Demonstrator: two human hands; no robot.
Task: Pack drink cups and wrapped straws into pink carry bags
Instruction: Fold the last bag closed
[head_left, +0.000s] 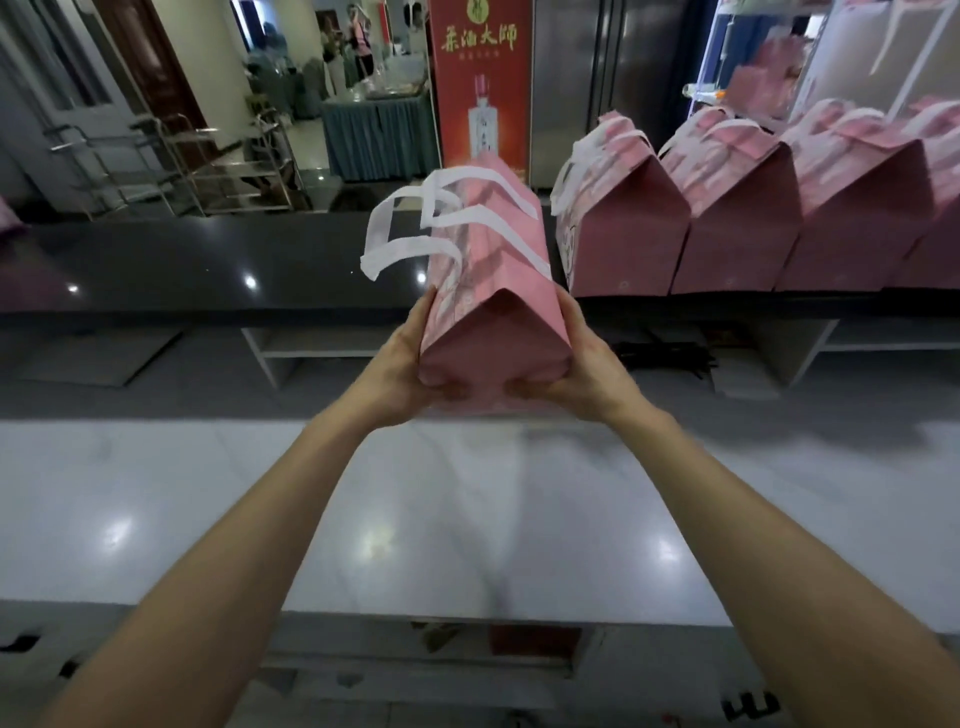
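Note:
A closed pink carry bag (488, 291) with white strap handles is held in the air between both my hands, over the gap between the white counter and the dark counter. My left hand (400, 374) grips its lower left side and my right hand (576, 374) its lower right side, fingers curled under the base. The bag's top is folded shut, so any cups or straws inside are hidden.
A row of several closed pink bags (737, 218) stands on the dark glossy counter (182, 260) at the right. A white counter (467, 519) lies below my arms. Behind the dark counter are a red poster stand (480, 83), metal carts (171, 166) and people far off.

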